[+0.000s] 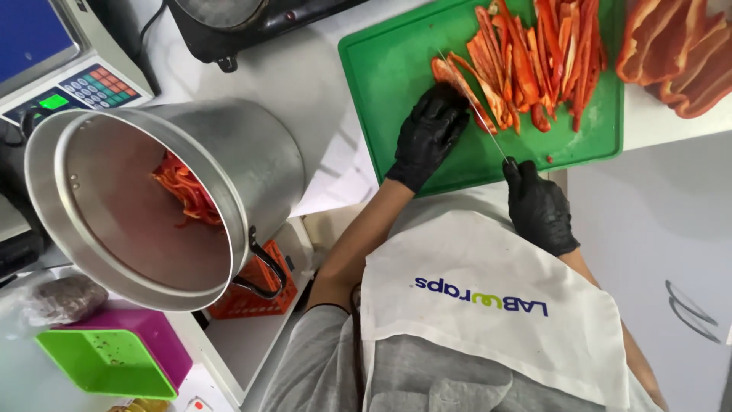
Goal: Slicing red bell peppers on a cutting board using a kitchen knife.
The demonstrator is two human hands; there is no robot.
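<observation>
White counter (320, 84) runs under everything, and at the far left sits a scale (69, 69) with coloured buttons, below it a lime green tray (107, 362) stacked in a purple one (156, 332). Moving right, a big metal pot (152, 198) is tipped on its side, mouth open to the camera, with a tangle of red pepper strips (187, 191) lying inside. Above it, a black hotplate (252, 23). On to the green cutting board (396, 76): the left hand (428, 133), in a black glove, has its fingers curled down onto a red pepper piece (450, 76), pinning it to the board. Just beside it the knife (476, 111) angles across the board, its blade against that pepper, and the gloved right hand (537, 206) is wrapped tight round the handle at the board's near edge. Sliced strips (541, 61) pile up past the blade, and uncut pepper slabs (679, 53) wait off the board at the far right.
</observation>
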